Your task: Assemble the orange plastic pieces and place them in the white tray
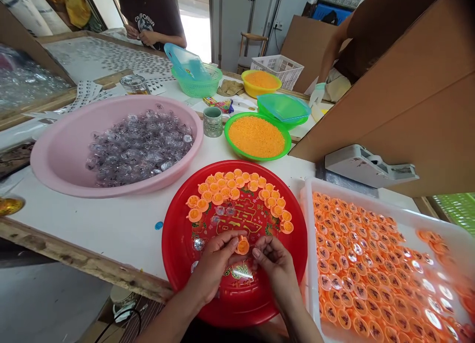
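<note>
My left hand [217, 261] pinches a small orange plastic cup-shaped piece [243, 247] between thumb and fingers, its round opening facing me. Just right of it is my right hand [273, 259], its thumb and fingertips drawn together; whatever they hold, if anything, is too small to make out. Both hands are over a red round tray [172, 234] with a gold pattern. Along the tray's far side lie many similar orange pieces [217, 198] in a curved band. A few transparent domed caps [199, 244] rest on the tray, some partly hidden by my left hand.
At left stands a pink basin [55, 155] of transparent caps. Behind the tray are a green bowl of orange granules [257, 136] and a mug [213, 122]. A white bin [313, 264] of capped orange pieces is at right, beside a cardboard panel [401, 110]. Two people work beyond.
</note>
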Available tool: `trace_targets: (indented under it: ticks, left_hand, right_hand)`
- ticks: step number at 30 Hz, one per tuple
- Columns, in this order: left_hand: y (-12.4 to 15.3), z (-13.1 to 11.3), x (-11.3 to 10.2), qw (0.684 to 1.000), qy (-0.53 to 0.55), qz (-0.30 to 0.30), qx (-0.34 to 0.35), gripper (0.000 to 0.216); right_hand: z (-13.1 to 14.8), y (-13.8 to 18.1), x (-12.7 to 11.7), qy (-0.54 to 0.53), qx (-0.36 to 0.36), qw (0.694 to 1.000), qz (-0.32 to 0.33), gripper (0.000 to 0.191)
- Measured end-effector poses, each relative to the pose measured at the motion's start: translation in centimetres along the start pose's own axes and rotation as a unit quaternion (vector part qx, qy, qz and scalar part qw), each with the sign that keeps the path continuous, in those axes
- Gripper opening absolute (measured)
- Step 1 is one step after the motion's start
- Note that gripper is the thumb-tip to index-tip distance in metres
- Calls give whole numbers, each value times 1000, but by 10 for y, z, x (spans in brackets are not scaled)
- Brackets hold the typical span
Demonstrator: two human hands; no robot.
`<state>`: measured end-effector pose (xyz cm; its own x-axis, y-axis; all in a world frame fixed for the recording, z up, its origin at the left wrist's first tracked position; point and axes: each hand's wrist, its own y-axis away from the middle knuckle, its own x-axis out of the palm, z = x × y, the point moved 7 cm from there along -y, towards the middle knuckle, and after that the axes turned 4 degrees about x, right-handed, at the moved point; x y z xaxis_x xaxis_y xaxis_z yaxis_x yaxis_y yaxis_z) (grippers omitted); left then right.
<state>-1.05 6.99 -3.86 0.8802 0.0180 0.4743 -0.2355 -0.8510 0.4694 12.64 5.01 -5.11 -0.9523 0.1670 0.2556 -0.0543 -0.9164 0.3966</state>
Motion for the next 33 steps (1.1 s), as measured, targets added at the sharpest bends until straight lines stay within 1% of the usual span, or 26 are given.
trace_targets:
  ticks: [3,6,9,14,17,20,22,25,29,33]
  left_hand:
    - [1,-1,0,1000,9,5,0,30]
    - [2,-1,-4,1000,5,-7,-2,26]
    - [3,-2,-7,1000,-4,-16,-3,25]
    - [5,-1,-6,1000,-7,-1,-14,29]
    - [6,-2,-2,998,-53,22,-5,30]
    - [6,-5,3,991,-122,47,19,20]
    - [7,-7,6,988,-141,53,31,15]
    - [7,-6,8,992,-120,40,22,16]
    - [7,1,6,993,-112,17,-10,21]
    - [7,4,8,995,-96,25,-26,22]
  right_hand:
    - [-4,0,-3,-15,9,1000,-1,25]
    - [-3,2,-2,-31,3,999,9,21]
    - [1,4,1,-46,2,999,18,22]
    - [3,6,6,-75,18,997,23,22]
    - [4,6,3,-55,11,998,7,23]
    - [4,6,-1,-30,6,999,-18,27]
    - [4,6,-2,-28,7,999,-27,28]
    - [0,7,-2,-33,10,999,-34,23]
    - [-3,8,-4,-50,-2,998,-47,18]
    - [-4,4,-3,-73,5,997,-30,21]
